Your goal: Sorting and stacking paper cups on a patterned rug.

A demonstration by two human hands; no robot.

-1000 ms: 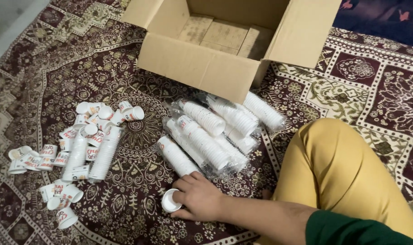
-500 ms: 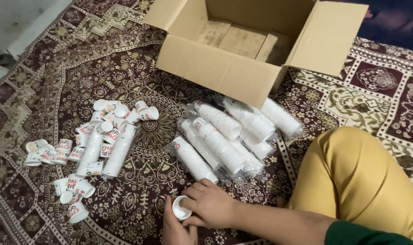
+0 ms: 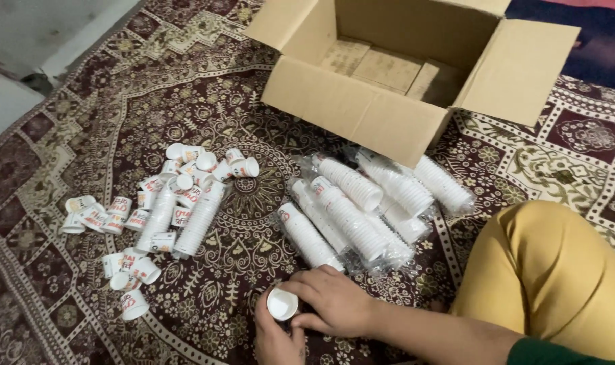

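Hands: right hand [image 3: 331, 297] and left hand [image 3: 275, 336] both clasp a paper cup [image 3: 282, 303] (mouth up).

The person wears mustard-yellow trousers [image 3: 557, 270] and a dark green sleeve [image 3: 557, 353].

The carpet [image 3: 118, 101] is maroon with cream floral patterning. White cups [image 3: 186, 196] carry red print; the open box [image 3: 361, 111] is plain brown cardboard.

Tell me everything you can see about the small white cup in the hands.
The small white paper cup is round, its open mouth facing the camera and its inside plain white. The left hand holds it from below and the right hand grips its side. It sits low over the patterned dark red carpet, near plastic-wrapped cup sleeves.
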